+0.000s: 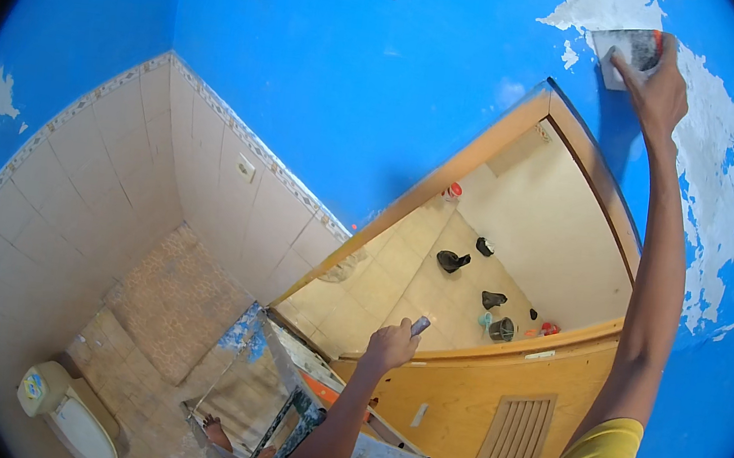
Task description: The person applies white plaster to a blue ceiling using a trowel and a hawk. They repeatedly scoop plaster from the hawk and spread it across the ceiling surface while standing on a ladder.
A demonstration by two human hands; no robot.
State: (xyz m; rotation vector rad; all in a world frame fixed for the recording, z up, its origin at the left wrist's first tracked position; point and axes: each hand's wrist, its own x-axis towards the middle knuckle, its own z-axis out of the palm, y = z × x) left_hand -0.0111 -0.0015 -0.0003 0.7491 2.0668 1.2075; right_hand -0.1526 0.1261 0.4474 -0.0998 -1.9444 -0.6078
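At the upper right my right hand point(661, 95) is closed around a wide, flat putty scraper point(612, 76) with a pale face, a dark smeared patch and an orange edge. It lies against the blue wall point(317, 33), over a pale patch where the paint has come off. My right arm is stretched up high. Lower down, in front of the doorway, my left hand point(392, 346) is wrapped round a short grey rod-like handle point(420, 326). Only its rounded end sticks out of the fist; the rest is hidden.
A wooden door frame point(484, 152) surrounds the doorway, with a vented door point(446, 410) below it. Beneath me stands a paint-spattered stepladder point(295, 420). Black bags and a bucket point(501, 329) lie on the floor beyond the doorway. A toilet point(78, 418) is at lower left.
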